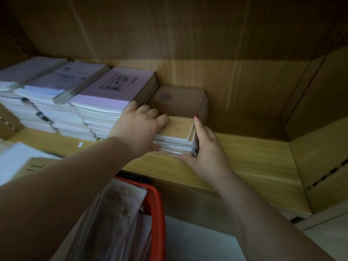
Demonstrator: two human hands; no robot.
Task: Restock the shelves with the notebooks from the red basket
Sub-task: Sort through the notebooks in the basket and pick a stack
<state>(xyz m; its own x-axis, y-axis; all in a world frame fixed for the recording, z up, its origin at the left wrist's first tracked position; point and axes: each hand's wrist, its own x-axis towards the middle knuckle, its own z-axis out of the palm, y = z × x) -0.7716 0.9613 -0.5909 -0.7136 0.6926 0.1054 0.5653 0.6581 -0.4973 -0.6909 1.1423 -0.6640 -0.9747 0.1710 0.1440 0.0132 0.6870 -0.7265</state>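
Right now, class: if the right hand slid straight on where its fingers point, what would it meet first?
Probably the darker brown stack behind: the right hand lies along the kraft stack's side, fingertips nearly there. Depth is unclear.

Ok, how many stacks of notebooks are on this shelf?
5: pale stack far left, bluish stack beside it, pink stack next, brown stack at the back, tan stack in front of it. More may hide off-frame.

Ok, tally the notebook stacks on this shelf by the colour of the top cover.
Pale lilac: 2, the far-left stack and the second stack
Pink: 1, the printed pink stack
Brown kraft: 2, the rear kraft stack and the front kraft stack
Total: 5
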